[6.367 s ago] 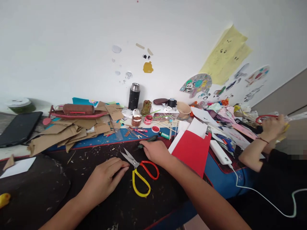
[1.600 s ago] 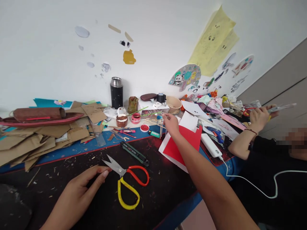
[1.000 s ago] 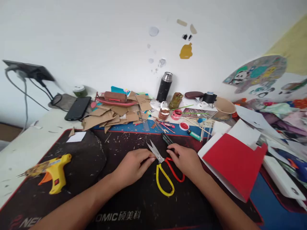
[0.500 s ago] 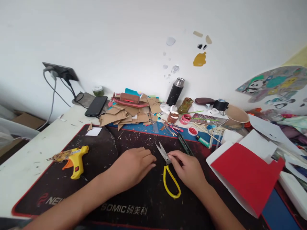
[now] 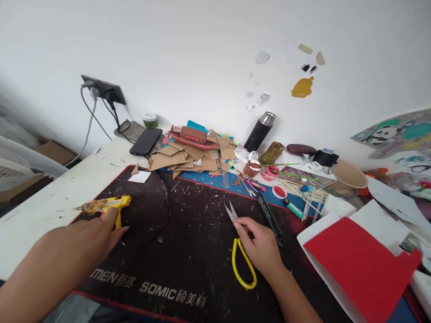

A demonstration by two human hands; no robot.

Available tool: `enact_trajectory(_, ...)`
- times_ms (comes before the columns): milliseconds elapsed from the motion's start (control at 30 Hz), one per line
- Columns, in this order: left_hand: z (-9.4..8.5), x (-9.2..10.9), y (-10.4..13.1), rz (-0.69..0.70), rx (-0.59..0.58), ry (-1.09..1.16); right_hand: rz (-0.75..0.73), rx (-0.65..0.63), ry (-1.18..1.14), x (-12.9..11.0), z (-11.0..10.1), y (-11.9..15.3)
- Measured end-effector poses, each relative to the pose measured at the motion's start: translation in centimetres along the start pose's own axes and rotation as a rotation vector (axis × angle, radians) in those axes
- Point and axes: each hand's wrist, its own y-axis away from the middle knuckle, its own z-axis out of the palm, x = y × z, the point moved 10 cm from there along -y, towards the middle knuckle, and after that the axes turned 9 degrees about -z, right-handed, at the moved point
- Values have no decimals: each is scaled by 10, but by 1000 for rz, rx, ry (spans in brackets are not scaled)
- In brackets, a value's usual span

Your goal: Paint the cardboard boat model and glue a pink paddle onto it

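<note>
My left hand (image 5: 84, 242) is at the yellow hot glue gun (image 5: 121, 204) on the left of the mat. Its forefinger lies over the handle and the thumb is on the near side; the other fingers are hidden. The gun lies on its side, nozzle pointing left. My right hand (image 5: 261, 244) is closed in a pinch over the pivot of the yellow-handled scissors (image 5: 244, 273). Whatever is between those fingertips is too small or hidden to name. The scissors lie on the mat with blades slightly apart, pointing away from me.
A green utility knife (image 5: 270, 218) lies beside my right hand. Red card (image 5: 363, 264) and white sheets sit at right. Behind are cardboard scraps (image 5: 168, 160) under a red model boat (image 5: 195, 140), paint pots (image 5: 252, 169), a black flask (image 5: 259, 134) and a phone (image 5: 146, 141).
My left hand has moved from the mat's middle leftward to the glue gun. My right hand stays pinched by the scissors. The view has shifted slightly left.
</note>
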Motion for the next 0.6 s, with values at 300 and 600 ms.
enact_trajectory(300, 3, 23, -13, 81, -56, -484, -34, -27, 31, -1, 6, 1)
enact_trajectory(600, 2, -24, -74, -158, -121, -499, -62, -11, 31, -5, 6, 1)
